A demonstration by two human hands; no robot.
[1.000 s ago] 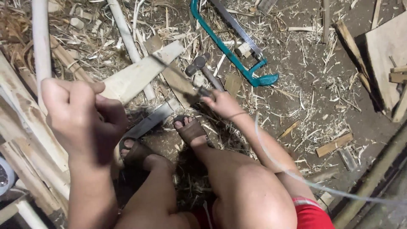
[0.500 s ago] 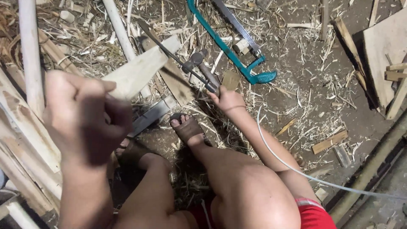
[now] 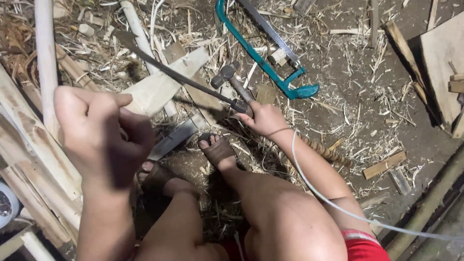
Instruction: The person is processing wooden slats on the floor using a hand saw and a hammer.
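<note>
1. The right hand (image 3: 263,118) has its grip pressed together around the handle end of a long dark blade (image 3: 174,72). The blade runs up and to the left from the fist, rising above the littered floor (image 3: 357,121) and ending in a broader dark tip near the top left.
2. The blade leaves the grip on the thumb side; the handle itself is hidden inside the fist. The blade crosses over a flat pale plank (image 3: 162,82) without a visible contact point.
3. The left hand (image 3: 104,135) is raised close to the camera, its grip curled into a loose fist. Whether it encloses anything cannot be told.
4. A hammer (image 3: 232,79) with a dark head lies on the floor just beside the right hand, above the knuckles.
5. A teal-framed hacksaw (image 3: 263,53) lies on the floor up and to the right of the hammer, apart from both hands.
6. Two sandalled feet (image 3: 217,150) rest on the floor below the right hand; a flat grey strip (image 3: 176,137) lies just to their left.
7. Pale round poles (image 3: 46,58) and split wooden slats (image 3: 29,145) lie along the left side.
8. Wood shavings cover the floor; short offcut blocks (image 3: 384,164) lie to the right.
9. A thin white cord (image 3: 338,203) passes over the right forearm.
10. No package, label or sign is legible.
</note>
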